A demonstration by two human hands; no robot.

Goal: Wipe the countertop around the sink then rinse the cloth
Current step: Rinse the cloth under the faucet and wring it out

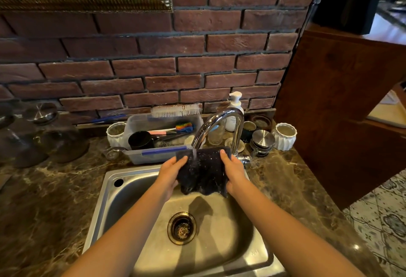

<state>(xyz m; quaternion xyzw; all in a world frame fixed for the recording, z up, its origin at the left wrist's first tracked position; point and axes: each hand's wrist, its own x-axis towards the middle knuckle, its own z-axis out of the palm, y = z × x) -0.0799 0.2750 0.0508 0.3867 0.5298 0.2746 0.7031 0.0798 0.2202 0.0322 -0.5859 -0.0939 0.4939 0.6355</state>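
Cloth [203, 171]: dark, wet, held spread out above the sink [105, 189] basin near its rear rim, right under the faucet [219, 118] spout. The water stream [194, 153] falls on the cloth's upper middle.

Left grip [169, 173]: closed on the cloth's left edge, thumb on the near face, other fingers hidden behind the fabric.
Right grip [234, 171]: closed on the right edge the same way, thumb near the top corner.

The cloth hangs between the two, lower hem off the basin floor, behind and above the drain [182, 228].

The brown marbled desk [44, 200] surrounds the sink. Along its rear edge, against the brick wall [197, 57]:
- clear plastic tub [136, 120] left of the faucet, holding a black cup [140, 140] and brushes
- white pump bottle [235, 110] behind the faucet
- white ribbed cup [285, 136] toward the rear right corner, a second [115, 130] just left of the tub
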